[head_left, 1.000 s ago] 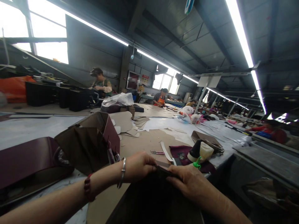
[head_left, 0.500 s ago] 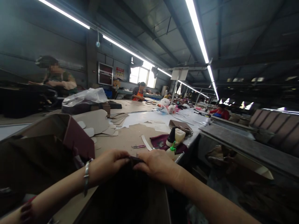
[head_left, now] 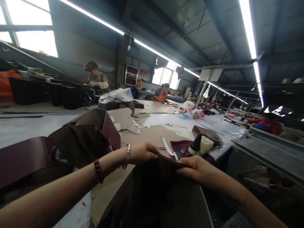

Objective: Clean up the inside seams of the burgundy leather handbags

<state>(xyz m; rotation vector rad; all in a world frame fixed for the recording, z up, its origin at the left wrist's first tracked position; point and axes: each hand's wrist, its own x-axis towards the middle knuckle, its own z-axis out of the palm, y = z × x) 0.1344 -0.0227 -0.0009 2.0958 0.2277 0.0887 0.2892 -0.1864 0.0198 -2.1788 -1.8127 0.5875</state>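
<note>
An unfinished dark brown bag (head_left: 180,199) stands open in front of me, and its inside lies in deep shadow. My left hand (head_left: 143,152) pinches the far top edge of this bag between thumb and fingers. A short way to the right, my right hand (head_left: 194,166) grips the same edge, with the thumb lying inside. Between the two hands the edge runs taut and slopes down to the right. Just beyond the right hand are a black-and-cream bottle (head_left: 201,145), a maroon cloth (head_left: 181,147) and a curved white strip (head_left: 167,146).
Two maroon bag bodies with brown lining, one nearer (head_left: 26,156) and one farther (head_left: 111,128), lie on the left. Beige cut pieces (head_left: 122,117) are stacked behind them. Co-workers sit at the far left (head_left: 97,79) and beyond the table (head_left: 161,93). A grey bench (head_left: 261,152) stands at right.
My hands have moved apart along the bag's edge, so a longer stretch shows between them. My view has turned left, bringing the second maroon bag body and a window into sight.
</note>
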